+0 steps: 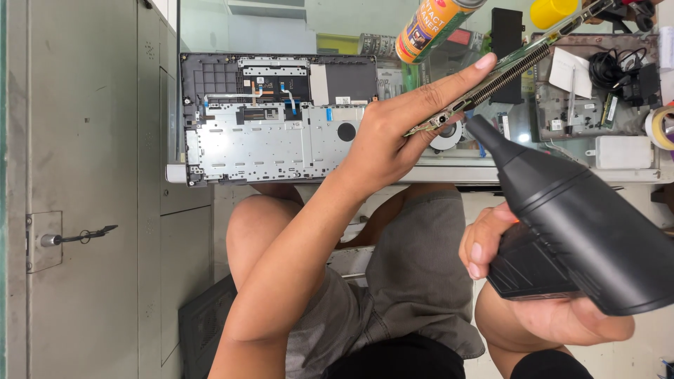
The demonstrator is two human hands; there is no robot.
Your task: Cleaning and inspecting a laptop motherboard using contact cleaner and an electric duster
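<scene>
Blower (590, 238), black and bulky, fills the lower right; the right hand (523, 309) is wrapped around its grip, and its tapered nozzle points up at the circuit board (491, 81), close to its lower end without touching. The opened laptop base (274, 123) lies on the glass-topped bench (435, 173) to the left, its inner metal plate, ribbon cables and screw posts bare. The left hand (400, 137) pinches the long green board by its lower end, index finger stretched along its edge, holding it tilted in the air above the bench. A round fan (444, 135) peeks out just beneath that hand. An orange spray can (428, 24), a second stripped chassis (597, 84) and a tape roll (661, 126) sit farther back.

Judging by how things lie, the machine is already stripped and the board is out; dusting looks in hand, with reassembly wholly left. The board's far end is cut off by the top edge, and whether air is flowing cannot be told.
</scene>
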